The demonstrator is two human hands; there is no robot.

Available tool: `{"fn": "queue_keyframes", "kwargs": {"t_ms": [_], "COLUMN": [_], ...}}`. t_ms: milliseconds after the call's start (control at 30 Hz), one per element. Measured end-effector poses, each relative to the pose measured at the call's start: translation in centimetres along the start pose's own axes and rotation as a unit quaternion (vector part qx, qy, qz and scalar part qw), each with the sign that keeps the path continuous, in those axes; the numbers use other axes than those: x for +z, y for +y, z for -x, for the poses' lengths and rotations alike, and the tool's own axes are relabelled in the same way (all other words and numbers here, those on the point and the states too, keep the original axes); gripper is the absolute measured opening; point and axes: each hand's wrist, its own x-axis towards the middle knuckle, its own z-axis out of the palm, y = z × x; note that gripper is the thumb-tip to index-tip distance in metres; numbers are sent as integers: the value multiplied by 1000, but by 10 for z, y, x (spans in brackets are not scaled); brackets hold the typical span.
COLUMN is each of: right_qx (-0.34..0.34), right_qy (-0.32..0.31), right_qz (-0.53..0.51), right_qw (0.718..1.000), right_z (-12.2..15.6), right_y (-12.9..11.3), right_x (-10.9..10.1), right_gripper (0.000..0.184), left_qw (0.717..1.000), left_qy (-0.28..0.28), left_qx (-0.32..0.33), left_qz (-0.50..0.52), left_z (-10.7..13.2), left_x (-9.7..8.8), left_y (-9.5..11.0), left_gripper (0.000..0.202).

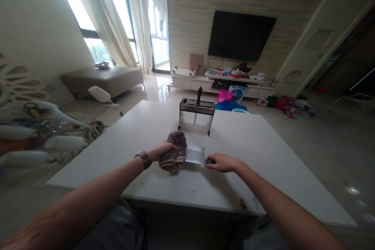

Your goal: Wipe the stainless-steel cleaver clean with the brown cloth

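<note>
A cleaver (195, 154) with a wide, shiny blade is held above the white table (140, 129). My right hand (223, 162) is closed round its dark handle. My left hand (160, 150), with a watch on the wrist, grips a folded grey-brown towel (175, 152). The towel meets the far end of the blade and hides its tip. Just beyond the blade stands a knife block (195, 105) with clear sides and a dark top; one black handle (199, 94) sticks up out of it.
A small brown mark or object (242, 203) is at the table's near edge. Behind the table are a pink basket (225, 95) and a low TV cabinet (187, 83). White lamp-like parts (64, 141) crowd the left side.
</note>
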Motion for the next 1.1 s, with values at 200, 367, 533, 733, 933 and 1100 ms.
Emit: {"fn": "queue_keyframes", "kwargs": {"t_ms": [200, 367, 533, 733, 933, 1100], "right_qx": [0, 5, -4, -8, 0, 21], "right_qy": [30, 31, 16, 13, 28, 50], "right_qz": [-6, -11, -7, -4, 19, 73], "right_qw": [1000, 999, 1000, 1000, 999, 996], "right_z": [-1, -3, -2, -1, 0, 2], "right_y": [1, 2, 2, 0, -4, -9], "right_x": [-1, 0, 0, -3, -6, -10], "right_gripper": [31, 29, 35, 37, 41, 48], "left_qw": [997, 994, 996, 999, 1000, 999], "left_qy": [20, 25, 20, 15, 3, -6], "left_qx": [76, 103, 81, 49, 4, -21], "left_qz": [-13, -23, -22, -7, 24, 42], "left_z": [-4, -8, -8, -5, 1, 1], "left_x": [-3, -7, -7, -5, -2, -2], "left_y": [5, 5, 2, 4, 8, 7], "left_gripper": [41, 41, 37, 35, 34, 31]}}
